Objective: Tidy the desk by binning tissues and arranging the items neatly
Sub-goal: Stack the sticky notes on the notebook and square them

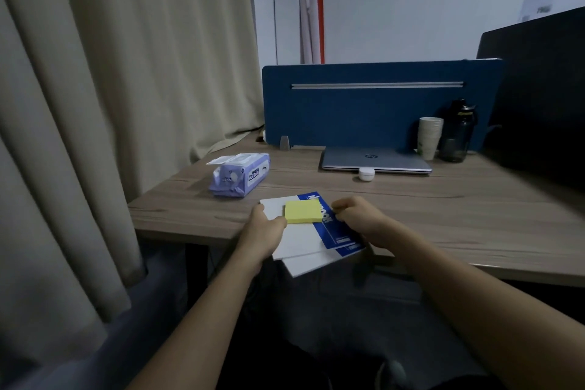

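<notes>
Two white-and-blue notebooks [304, 244] lie stacked at the desk's front edge, their near ends hanging past it. A yellow sticky-note pad [302, 212] sits on top of them. My left hand [264, 230] grips the stack's left edge, thumb on top beside the pad. My right hand [356, 220] grips the right edge over the blue cover strip, fingers curled. A purple pack of wet wipes [240, 175] lies to the left, further back on the wooden desk [443, 209].
A shut silver laptop [376, 160] lies against the blue divider panel [364, 105], a small white round case [366, 174] in front of it. Stacked paper cups [430, 138] and a dark bottle [459, 133] stand at right. A curtain [110, 105] hangs left; a dark monitor [544, 98] fills the right.
</notes>
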`<state>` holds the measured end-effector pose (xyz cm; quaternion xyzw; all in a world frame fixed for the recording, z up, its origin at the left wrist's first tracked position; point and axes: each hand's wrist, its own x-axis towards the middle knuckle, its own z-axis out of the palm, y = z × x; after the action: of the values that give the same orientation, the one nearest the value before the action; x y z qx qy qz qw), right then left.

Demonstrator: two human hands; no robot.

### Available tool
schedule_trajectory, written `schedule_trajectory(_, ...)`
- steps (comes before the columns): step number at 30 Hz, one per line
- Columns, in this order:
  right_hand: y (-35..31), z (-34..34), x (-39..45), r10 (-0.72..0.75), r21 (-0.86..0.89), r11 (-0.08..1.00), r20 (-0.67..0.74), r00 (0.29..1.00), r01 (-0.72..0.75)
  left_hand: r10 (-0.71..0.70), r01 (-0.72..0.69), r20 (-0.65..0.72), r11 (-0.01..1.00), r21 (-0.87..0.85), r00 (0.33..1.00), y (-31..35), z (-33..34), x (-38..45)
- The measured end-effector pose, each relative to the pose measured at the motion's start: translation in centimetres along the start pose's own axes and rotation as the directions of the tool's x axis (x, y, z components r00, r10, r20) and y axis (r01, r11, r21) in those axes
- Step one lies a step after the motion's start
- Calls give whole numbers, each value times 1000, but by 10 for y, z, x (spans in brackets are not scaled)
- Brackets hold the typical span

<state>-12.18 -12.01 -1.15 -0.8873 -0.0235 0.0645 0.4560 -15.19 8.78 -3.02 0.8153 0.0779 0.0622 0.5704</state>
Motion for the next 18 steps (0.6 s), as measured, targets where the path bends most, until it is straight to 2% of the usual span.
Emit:
schedule_trajectory(5,12,-7,14,-34,32,999,48,998,33,22,-22,72,1000,-5,997,-1,1,28)
schedule_trajectory(13,26,-3,63,-125,-262,957,26,992,127,99,-148,234,967,206,967,-6,7,91)
schedule_trajectory(18,34,-6,107,-146,-308,942,-21,989,132,187,-274,274,906,324,943,-8,15,121)
